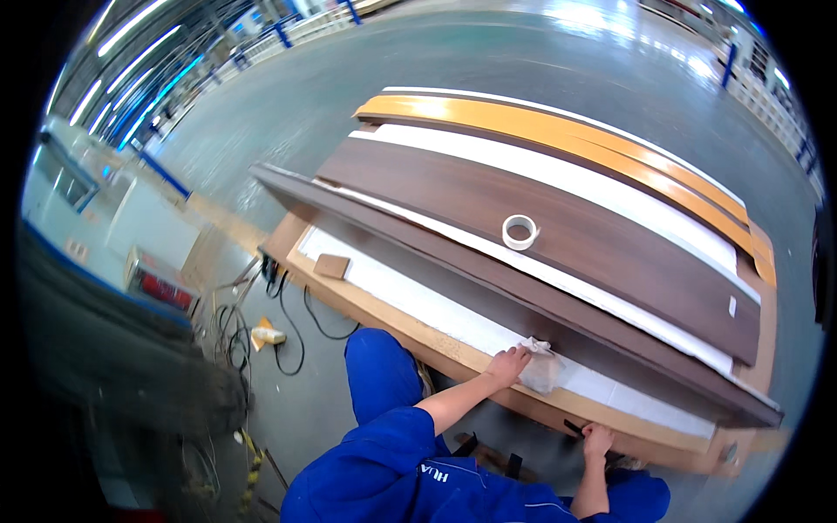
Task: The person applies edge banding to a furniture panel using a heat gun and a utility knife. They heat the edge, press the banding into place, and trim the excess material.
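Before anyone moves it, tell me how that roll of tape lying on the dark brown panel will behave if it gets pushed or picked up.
The roll of tape lies flat on its side on the dark brown panel, so a push would likely slide it, not roll it. It is a thin open ring, so it is probably light and easy to lift. Tipped on edge, it might roll along the smooth board.

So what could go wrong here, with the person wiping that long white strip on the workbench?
1. The tape roll sits loose on the dark brown panel; a nudge to the stack might send it rolling off.
2. The left hand presses a cloth close to the workbench edge, so a slip could drop the cloth.
3. Cables lie on the floor by the person's leg, a likely trip hazard.
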A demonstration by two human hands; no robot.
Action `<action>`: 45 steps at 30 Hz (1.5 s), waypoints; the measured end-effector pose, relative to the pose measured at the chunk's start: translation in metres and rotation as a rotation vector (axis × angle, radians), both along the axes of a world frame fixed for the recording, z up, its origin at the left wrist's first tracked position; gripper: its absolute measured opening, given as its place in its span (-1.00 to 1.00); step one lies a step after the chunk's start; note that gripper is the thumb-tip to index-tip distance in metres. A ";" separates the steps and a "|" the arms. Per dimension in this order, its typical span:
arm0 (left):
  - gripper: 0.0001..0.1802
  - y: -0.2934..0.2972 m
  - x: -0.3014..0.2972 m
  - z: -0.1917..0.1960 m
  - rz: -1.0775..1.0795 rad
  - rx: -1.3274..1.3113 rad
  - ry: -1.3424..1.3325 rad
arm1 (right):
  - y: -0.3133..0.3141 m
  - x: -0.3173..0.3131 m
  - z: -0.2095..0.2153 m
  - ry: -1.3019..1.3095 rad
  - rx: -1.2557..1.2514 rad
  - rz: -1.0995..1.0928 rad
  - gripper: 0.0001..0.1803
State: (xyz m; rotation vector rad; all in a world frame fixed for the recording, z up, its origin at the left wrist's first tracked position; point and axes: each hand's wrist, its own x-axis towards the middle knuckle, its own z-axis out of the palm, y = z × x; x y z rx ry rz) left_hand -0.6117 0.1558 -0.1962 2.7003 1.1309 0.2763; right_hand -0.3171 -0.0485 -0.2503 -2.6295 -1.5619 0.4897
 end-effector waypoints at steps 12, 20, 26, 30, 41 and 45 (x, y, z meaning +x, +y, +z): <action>-0.75 0.039 -0.074 0.034 0.157 -0.681 -0.448 | 0.075 -0.058 0.061 0.172 0.291 0.106 -0.86; -0.75 -0.031 -0.179 0.143 0.637 -0.583 -0.589 | 0.115 -0.203 0.081 0.752 0.535 0.131 -0.69; -0.72 -0.081 -0.192 0.106 0.501 -0.417 -0.523 | 0.121 -0.327 0.110 1.384 0.221 0.375 -0.65; -0.78 -0.084 -0.211 0.102 0.500 -0.618 -0.513 | 0.114 -0.321 0.109 1.583 -0.004 0.163 -0.68; -0.69 -0.014 -0.221 0.123 0.265 -0.686 -0.376 | 0.114 -0.111 0.062 -0.306 -0.109 0.018 -0.79; -0.77 0.005 -0.208 0.110 0.231 -0.868 -0.401 | 0.095 -0.083 0.036 -0.314 -0.087 0.062 -0.77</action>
